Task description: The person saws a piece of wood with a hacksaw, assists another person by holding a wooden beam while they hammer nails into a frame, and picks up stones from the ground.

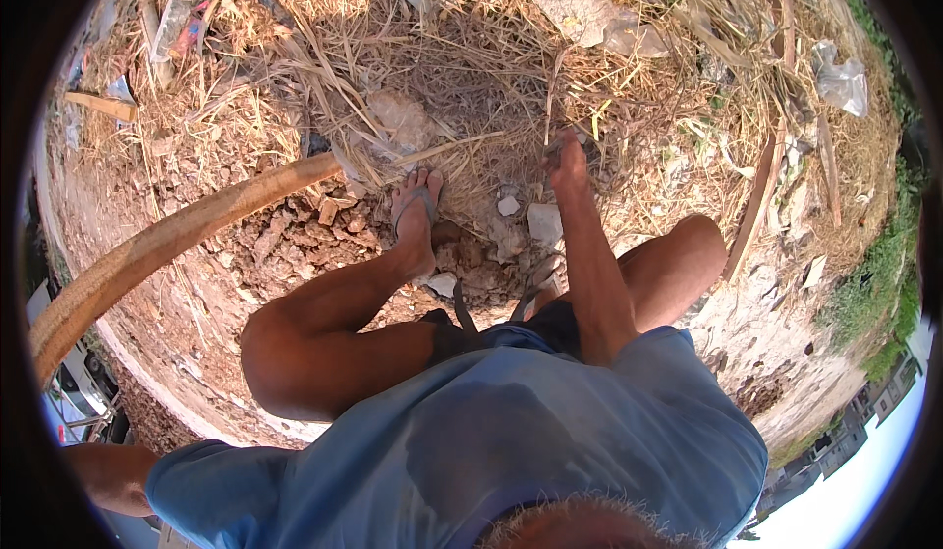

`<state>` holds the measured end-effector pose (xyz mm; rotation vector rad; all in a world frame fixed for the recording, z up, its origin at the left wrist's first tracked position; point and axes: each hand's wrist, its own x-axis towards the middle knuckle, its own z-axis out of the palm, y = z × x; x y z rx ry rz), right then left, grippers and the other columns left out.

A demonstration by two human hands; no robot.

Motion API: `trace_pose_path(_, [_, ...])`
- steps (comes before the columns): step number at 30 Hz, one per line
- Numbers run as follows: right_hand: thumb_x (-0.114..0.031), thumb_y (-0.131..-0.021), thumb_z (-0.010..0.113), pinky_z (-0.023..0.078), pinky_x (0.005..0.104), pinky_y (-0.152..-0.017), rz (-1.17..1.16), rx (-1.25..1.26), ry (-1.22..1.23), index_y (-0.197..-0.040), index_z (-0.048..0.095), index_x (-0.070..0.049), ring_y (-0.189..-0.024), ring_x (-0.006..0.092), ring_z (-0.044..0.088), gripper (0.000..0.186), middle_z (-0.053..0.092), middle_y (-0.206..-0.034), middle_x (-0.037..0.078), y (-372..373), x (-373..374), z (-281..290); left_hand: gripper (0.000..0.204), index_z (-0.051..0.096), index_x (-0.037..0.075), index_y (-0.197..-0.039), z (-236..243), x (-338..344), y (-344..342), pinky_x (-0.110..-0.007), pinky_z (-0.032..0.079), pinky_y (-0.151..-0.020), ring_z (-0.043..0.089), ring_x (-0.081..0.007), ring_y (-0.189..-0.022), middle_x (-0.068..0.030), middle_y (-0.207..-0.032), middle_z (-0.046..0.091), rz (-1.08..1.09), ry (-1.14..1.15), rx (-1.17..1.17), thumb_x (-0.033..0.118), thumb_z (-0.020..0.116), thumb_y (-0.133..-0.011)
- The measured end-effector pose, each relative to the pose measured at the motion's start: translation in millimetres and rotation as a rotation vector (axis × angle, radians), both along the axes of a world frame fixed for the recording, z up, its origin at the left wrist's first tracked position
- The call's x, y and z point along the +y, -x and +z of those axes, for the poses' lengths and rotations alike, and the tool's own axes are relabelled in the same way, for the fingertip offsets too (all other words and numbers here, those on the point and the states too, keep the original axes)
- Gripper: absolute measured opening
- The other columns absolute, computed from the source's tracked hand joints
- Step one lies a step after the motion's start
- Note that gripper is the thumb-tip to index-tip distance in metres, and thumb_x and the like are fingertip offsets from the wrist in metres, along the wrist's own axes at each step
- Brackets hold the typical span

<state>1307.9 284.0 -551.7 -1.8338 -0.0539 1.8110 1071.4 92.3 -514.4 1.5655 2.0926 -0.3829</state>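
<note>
My right arm reaches forward between my knees, and my right hand (pixel 567 159) is down at the dry straw (pixel 471 78) just beyond my feet. Its fingers are curled closed, and what they hold, if anything, is hard to make out. A thin dry stalk (pixel 553 87) stands close by the fingertips. My left arm goes off at the lower left, and the hand is outside the picture. A thick wooden handle (pixel 187 225) runs in from the left rim; its far end lies at the straw, beside a small dark piece (pixel 314 143).
My sandalled left foot (pixel 416 205) is on broken brown soil (pixel 285 240). Pale stones (pixel 544 223) lie between my feet and right hand. Flat rocks (pixel 575 4), clear plastic (pixel 841 80) and wooden strips (pixel 756 205) are scattered around. Green plants (pixel 864 294) grow at the right.
</note>
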Motion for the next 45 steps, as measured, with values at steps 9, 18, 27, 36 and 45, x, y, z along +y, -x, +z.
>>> trace_pose_path(9, [-0.032, -0.094, 0.062, 0.049, 0.0323, -0.05, 0.072, -0.132, -0.176, -0.114, 0.054, -0.015, -0.074, 0.0195, 0.063, 0.027, 0.063, -0.105, 0.004, -8.8, -36.3, -71.8, 0.089, 0.03, 0.009, -0.146, 38.3, 24.6, -1.8, -0.041, 0.022, -0.117, 0.029, -0.0303, -0.143, -0.0144, -0.153, 0.032, -0.03, 0.065, -0.065, 0.028, 0.077, -0.073])
trace_pose_path(18, [-0.025, -0.091, 0.062, 0.05, 0.0306, -0.063, 0.059, -0.333, -0.507, -0.099, 0.058, -0.009, -0.07, 0.0151, 0.058, 0.019, 0.059, -0.09, 0.001, -135.3, -50.0, -174.4, 0.109, 0.044, 0.01, -0.137, 63.8, 72.2, -34.5, -0.046, 0.034, -0.108, 0.042, -0.0338, -0.134, -0.0144, -0.14, 0.047, -0.126, 0.025, -0.311, 0.045, 0.091, -0.045])
trace_pose_path(27, [-0.031, -0.095, 0.056, 0.047, 0.0511, -0.085, 0.223, 0.192, -0.096, -0.135, 0.044, -0.02, -0.104, 0.026, 0.057, 0.043, 0.056, -0.119, 0.004, -62.2, -33.9, -87.2, 0.048, 0.047, 0.007, -0.136, 69.8, 32.6, -14.8, -0.046, 0.031, -0.112, 0.038, -0.0339, -0.139, -0.0148, -0.151, 0.04, 0.049, 0.056, -0.183, 0.035, 0.047, -0.096])
trace_pose_path(36, [-0.016, -0.087, 0.059, 0.054, 0.0297, -0.051, 0.808, -0.108, -0.268, -0.136, 0.044, -0.012, -0.057, 0.0172, 0.061, 0.052, 0.059, -0.078, 0.005, -63.0, -25.9, -50.9, 0.049, 0.047, 0.007, -0.136, 99.3, 21.8, -29.5, -0.046, 0.03, -0.113, 0.037, -0.0339, -0.139, -0.0147, -0.151, 0.04, 0.068, 0.009, -0.176, 0.037, 0.043, -0.097])
trace_pose_path(45, [-0.017, -0.088, 0.064, 0.059, 0.0355, -0.059, 0.812, -0.018, -0.243, -0.149, 0.022, -0.005, -0.069, 0.0214, 0.069, 0.075, 0.065, -0.097, 0.011, -76.3, -2.1, -59.6, 0.05, 0.048, 0.006, -0.135, 97.3, 47.6, -20.5, -0.046, 0.029, -0.114, 0.037, -0.0338, -0.14, -0.0146, -0.151, 0.04, -0.152, 0.014, -0.072, 0.039, 0.038, -0.099])
